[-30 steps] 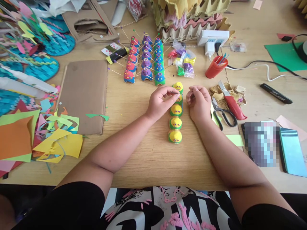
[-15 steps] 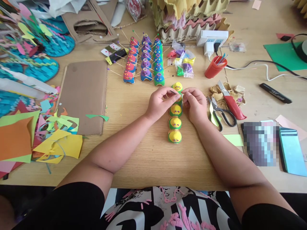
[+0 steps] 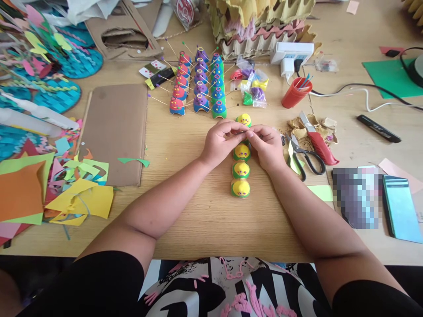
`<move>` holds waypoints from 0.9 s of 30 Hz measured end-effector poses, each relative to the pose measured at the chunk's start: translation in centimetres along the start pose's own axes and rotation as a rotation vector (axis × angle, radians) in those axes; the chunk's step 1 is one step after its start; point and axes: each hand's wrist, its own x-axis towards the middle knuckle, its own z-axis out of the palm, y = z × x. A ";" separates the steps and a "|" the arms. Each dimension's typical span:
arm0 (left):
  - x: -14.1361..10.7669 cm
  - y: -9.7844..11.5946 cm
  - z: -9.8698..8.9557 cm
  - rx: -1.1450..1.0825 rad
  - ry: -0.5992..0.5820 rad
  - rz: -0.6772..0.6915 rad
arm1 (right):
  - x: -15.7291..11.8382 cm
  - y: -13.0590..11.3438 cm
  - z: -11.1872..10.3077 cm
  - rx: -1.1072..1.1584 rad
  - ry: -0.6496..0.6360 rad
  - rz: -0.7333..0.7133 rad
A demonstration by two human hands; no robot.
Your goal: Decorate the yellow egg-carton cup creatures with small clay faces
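Observation:
My left hand [image 3: 224, 140] and my right hand [image 3: 265, 145] meet fingertip to fingertip above a row of yellow-and-green domed figures. Both are closed in a pinch; whatever lies between the fingertips is too small or hidden to make out. One figure of the row is mostly covered by my fingers. Beyond them shows the far yellow figure [image 3: 243, 119]; nearer to me stand a yellow figure [image 3: 242, 152], another yellow figure [image 3: 241, 169] and the nearest yellow figure [image 3: 240, 188], each with small dots on its face.
Red-blue [image 3: 178, 93], purple-blue [image 3: 201, 88] and blue-green figures [image 3: 218, 94] with sticks stand in rows behind. At right lie scissors [image 3: 307, 158], a red-handled knife [image 3: 319, 143] and a red cup [image 3: 294, 93]. Cardboard [image 3: 112, 132] and paper scraps [image 3: 82, 198] lie left.
My right hand has moved slightly left, so its fingertips now touch those of my left hand. The small gap between the hands has closed.

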 end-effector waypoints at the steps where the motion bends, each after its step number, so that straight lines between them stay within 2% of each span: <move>1: 0.0 0.0 0.0 -0.001 -0.004 0.004 | 0.0 0.0 0.0 0.006 0.003 0.000; 7: -0.1 0.2 0.0 0.030 -0.044 -0.075 | 0.2 0.4 0.1 0.033 0.054 -0.011; 13: -0.1 0.3 -0.1 0.026 -0.019 -0.133 | 0.4 0.8 -0.1 0.057 0.081 -0.012; 20: 0.0 0.4 -0.1 0.033 0.018 -0.119 | 0.2 0.5 0.0 0.083 0.042 -0.034; 27: 0.0 0.3 -0.1 0.034 -0.004 -0.101 | 0.2 0.5 0.0 0.040 0.026 -0.037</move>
